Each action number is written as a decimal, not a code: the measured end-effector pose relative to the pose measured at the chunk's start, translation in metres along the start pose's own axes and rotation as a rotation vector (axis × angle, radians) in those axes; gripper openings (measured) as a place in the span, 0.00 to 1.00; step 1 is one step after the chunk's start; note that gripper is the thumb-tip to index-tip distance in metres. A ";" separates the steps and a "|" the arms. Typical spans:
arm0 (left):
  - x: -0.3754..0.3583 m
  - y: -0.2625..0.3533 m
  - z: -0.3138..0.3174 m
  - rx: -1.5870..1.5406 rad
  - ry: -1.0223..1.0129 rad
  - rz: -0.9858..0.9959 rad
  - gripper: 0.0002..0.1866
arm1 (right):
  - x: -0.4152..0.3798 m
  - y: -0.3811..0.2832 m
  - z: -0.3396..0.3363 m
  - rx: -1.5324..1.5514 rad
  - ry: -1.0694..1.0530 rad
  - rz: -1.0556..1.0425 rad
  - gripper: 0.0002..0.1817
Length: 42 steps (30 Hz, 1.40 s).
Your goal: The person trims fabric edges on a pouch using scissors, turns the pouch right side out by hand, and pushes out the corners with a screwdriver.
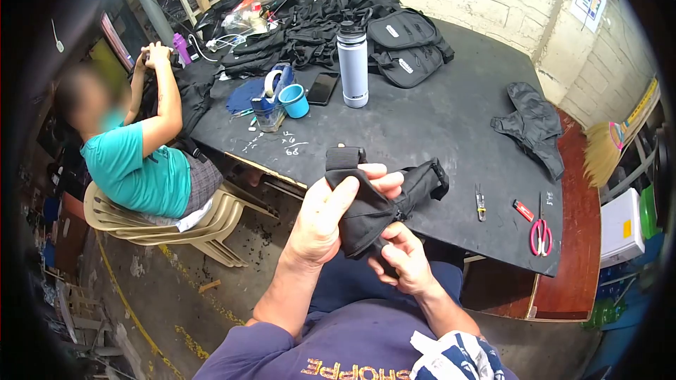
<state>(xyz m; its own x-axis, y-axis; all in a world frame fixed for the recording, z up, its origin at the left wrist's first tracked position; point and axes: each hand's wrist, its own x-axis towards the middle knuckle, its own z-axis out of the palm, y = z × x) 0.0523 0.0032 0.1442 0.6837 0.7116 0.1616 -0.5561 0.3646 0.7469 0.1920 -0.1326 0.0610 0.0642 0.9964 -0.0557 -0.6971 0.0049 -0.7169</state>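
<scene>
In the head view, a small black fabric bag (360,222) is held up over the table's near edge. My left hand (318,222) pinches its upper left side, thumb on top, near a wide black strap end (342,160). Lower down, my right hand (407,262) grips the bag's bottom corner between thumb and fingers. Another part of the black fabric (422,186) stretches right toward the tabletop. The fingers behind the bag are partly hidden.
On the black table (451,127) lie scissors (541,236), a red cutter (523,210), snips (480,203) and a black fabric piece (529,127). Behind stand a bottle (353,70), blue cup (293,101), tape dispenser (271,109) and piled black bags (310,35). A seated co-worker (141,155) handles black fabric.
</scene>
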 end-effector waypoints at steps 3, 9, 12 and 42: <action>0.003 -0.001 0.000 -0.003 -0.052 -0.020 0.23 | 0.012 -0.001 0.002 -0.247 -0.016 -0.260 0.25; 0.014 -0.005 0.005 -0.022 0.085 0.118 0.25 | 0.014 -0.003 0.004 -1.226 0.059 -0.933 0.24; 0.016 0.000 0.006 -0.037 0.103 0.197 0.26 | 0.012 0.005 0.001 -1.133 0.156 -0.959 0.24; 0.005 -0.002 0.008 0.209 -0.023 0.076 0.28 | 0.006 -0.029 -0.022 -1.133 0.110 -0.943 0.22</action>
<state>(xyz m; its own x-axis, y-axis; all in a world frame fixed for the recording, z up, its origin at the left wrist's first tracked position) 0.0606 0.0010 0.1492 0.6556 0.7176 0.2350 -0.4975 0.1764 0.8493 0.2281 -0.1289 0.0666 0.2552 0.6514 0.7146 0.5448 0.5136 -0.6628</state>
